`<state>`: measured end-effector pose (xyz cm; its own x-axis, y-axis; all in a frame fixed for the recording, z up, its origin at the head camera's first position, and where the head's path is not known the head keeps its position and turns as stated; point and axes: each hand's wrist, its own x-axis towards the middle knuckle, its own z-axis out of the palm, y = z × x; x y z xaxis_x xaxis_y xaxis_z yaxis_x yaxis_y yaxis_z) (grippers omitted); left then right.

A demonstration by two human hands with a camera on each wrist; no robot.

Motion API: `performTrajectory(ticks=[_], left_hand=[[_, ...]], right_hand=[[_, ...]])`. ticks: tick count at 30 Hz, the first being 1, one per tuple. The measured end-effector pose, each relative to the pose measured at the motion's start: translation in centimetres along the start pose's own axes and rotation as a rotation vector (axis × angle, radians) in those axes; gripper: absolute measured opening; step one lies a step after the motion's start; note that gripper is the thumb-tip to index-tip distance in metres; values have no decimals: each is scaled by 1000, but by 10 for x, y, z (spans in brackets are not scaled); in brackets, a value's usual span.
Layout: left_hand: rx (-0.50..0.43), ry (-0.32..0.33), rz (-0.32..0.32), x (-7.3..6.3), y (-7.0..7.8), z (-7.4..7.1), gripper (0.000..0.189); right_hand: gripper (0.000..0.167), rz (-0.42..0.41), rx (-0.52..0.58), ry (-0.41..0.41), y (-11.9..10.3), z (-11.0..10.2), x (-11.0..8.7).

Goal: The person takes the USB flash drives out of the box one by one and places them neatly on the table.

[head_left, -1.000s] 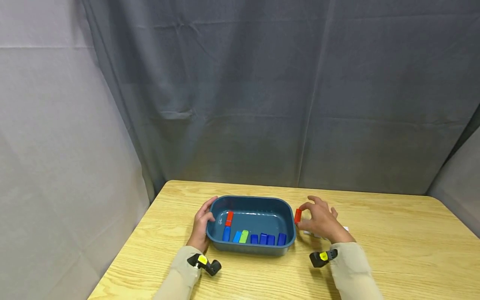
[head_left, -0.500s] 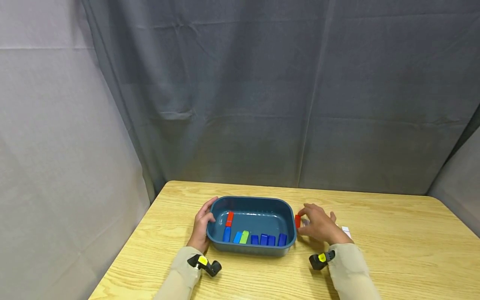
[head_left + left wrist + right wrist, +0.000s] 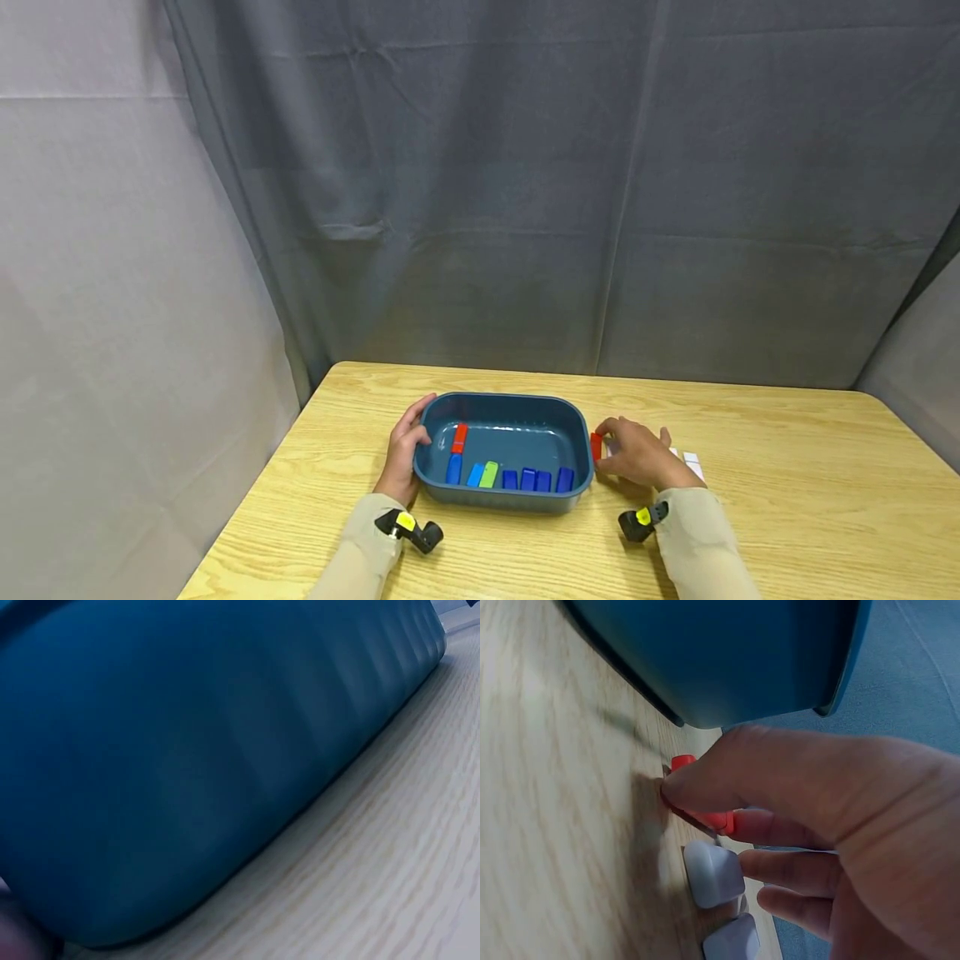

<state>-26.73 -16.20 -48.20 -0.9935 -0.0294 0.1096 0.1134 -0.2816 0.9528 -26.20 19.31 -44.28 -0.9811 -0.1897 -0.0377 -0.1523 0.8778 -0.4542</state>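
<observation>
A dark blue-green plastic tub (image 3: pixel 495 498) stands on the table, with my left hand (image 3: pixel 400 450) gripping its left end, thumb over the rim. Outside its right end, my right hand (image 3: pixel 639 454) pinches a small red block (image 3: pixel 596 446) between thumb and fingers. In the right wrist view the red block (image 3: pixel 722 820) is low at the wood surface, partly hidden by the thumb. Right beside it, under the other fingers, are white blocks (image 3: pixel 713 874). The left wrist view is mostly filled by the tub's outer wall (image 3: pixel 187 772).
Inside the tub lie a red block (image 3: pixel 460 437), a blue block (image 3: pixel 453 468), a light blue one (image 3: pixel 475 475), a green one (image 3: pixel 489 474) and several dark blue ones (image 3: pixel 528 479). More white pieces (image 3: pixel 692 463) rest behind the right wrist. A grey curtain (image 3: pixel 480 208) hangs beyond the table.
My right hand has come down toward the table with the red block, beside the tub's right end. More white pieces show behind it. My left hand and the tub stay put.
</observation>
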Motion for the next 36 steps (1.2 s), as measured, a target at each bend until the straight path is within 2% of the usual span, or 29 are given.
performTrajectory(ticks=[21,29,36], left_hand=[[5,-3,12,1,-1,0,69],[11,1,10,1,-1,1,69],[19,1,14,0,-1,0,68]], right_hand=[[56,2,26,-27,-1,-1,-3],[65,13,36,-31,-1,0,-2],[64,27,27,-36,-2,0,-2]])
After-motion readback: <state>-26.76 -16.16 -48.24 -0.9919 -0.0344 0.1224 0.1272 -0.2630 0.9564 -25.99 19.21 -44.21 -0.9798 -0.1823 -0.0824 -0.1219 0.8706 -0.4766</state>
